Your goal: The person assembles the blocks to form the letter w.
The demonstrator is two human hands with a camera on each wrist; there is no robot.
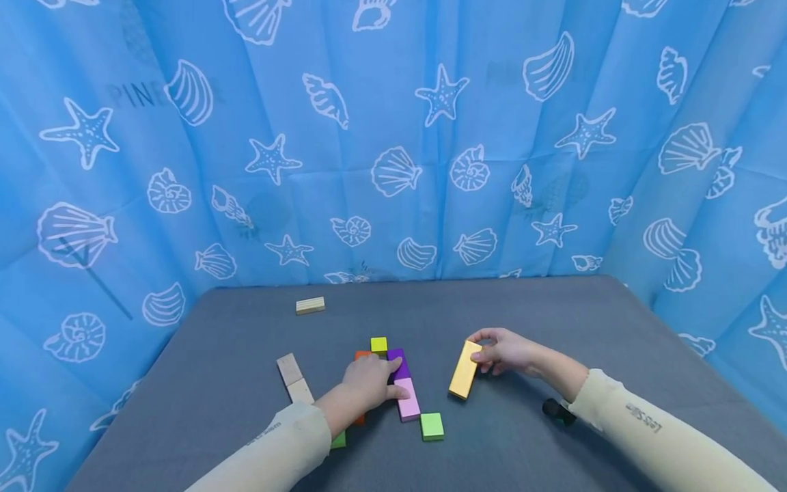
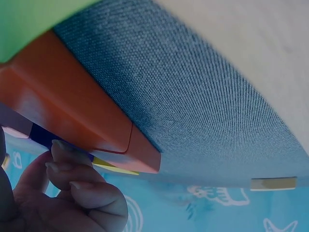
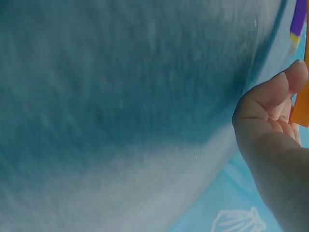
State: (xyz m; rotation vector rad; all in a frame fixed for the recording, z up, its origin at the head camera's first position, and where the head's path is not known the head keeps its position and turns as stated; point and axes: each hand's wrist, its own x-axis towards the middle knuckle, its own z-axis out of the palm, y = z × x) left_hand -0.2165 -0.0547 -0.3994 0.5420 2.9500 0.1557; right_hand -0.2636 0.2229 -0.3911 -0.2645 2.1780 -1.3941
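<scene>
My right hand (image 1: 507, 350) pinches the top end of a long yellow-orange block (image 1: 464, 370), thumb on the near face and fingers behind; in the right wrist view, the block (image 3: 301, 104) is cut off by the frame's edge. My left hand (image 1: 367, 380) lies over the block layout. Its index finger reaches the purple block (image 1: 399, 363), and its thumb is on the pink block (image 1: 407, 400) in line below. Partly hidden beneath this hand is an orange-red block (image 1: 363, 354), whose long side (image 2: 72, 96) fills much of the left wrist view. A small yellow block (image 1: 378, 345) stands beyond the fingers.
Near the pink block's lower end is a light-green square block (image 1: 432, 426). Two plain wooden blocks (image 1: 290, 369) slant down toward the left sleeve, which partly covers a green block (image 1: 339, 441). A striped wooden block (image 1: 310, 305) lies farther back. A black object (image 1: 558, 412) sits beneath the right forearm.
</scene>
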